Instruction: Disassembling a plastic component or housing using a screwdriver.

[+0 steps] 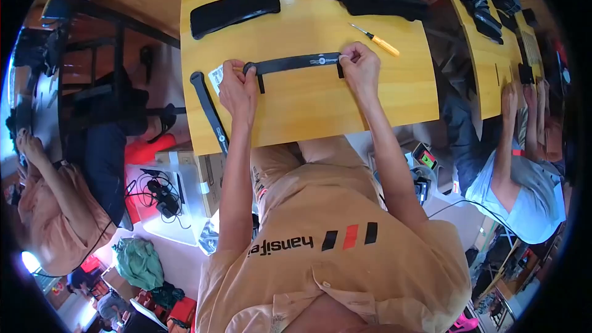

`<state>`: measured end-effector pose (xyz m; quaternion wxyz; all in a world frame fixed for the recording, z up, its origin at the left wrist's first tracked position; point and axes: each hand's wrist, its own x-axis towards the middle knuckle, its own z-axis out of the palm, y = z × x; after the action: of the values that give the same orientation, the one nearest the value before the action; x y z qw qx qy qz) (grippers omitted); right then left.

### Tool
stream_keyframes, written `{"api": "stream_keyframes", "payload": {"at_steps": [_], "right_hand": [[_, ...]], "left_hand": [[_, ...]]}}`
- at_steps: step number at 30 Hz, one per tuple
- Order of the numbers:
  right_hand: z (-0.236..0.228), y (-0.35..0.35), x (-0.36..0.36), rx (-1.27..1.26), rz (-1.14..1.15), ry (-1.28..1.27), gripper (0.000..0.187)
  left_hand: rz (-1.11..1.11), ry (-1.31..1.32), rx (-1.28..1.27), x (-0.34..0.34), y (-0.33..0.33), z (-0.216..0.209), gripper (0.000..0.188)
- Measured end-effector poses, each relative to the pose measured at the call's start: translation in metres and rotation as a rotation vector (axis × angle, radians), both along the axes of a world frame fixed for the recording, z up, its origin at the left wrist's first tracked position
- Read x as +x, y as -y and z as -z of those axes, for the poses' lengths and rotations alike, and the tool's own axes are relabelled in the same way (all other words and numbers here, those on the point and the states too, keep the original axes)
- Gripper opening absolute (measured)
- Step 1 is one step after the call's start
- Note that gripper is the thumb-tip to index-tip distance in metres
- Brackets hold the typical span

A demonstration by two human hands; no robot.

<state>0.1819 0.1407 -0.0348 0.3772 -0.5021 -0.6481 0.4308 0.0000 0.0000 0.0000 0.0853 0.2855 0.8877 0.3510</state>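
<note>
While the black strap spanned the gap, the left hand pinched its 9-o'clock end and the right hand its 3-o'clock end, fingertips closed.

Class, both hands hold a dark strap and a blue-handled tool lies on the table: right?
Wrong colour: the head view shows the tool on the table is yellow-handled. The left hand and right hand do hold a dark strap.

A tan short-sleeved shirt bears dark lettering and slanted black and red bars.
</note>
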Motion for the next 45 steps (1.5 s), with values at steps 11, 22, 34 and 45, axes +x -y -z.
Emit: {"api": "stream_keyframes", "payload": {"at_steps": [11,22,34,45], "right_hand": [[-0.016,0.01,0.028,0.262,-0.128,0.04,0.016],[-0.027,0.035,0.036,0.733,-0.391,0.371,0.04],[-0.019,0.032,0.04,0.784,-0.439,0.452,0.034],[-0.008,0.028,0.046,0.62,-0.244,0.258,0.021]], "left_hand": [[0.044,-0.141,0.197,0.006,0.009,0.004,0.012],[0.606,-0.581,-0.04,0.097,-0.012,0.009,0.061],[0.593,-0.527,-0.096,0.062,0.01,0.025,0.069],[0.316,-0.416,-0.106,0.023,0.045,0.006,0.07]]}}
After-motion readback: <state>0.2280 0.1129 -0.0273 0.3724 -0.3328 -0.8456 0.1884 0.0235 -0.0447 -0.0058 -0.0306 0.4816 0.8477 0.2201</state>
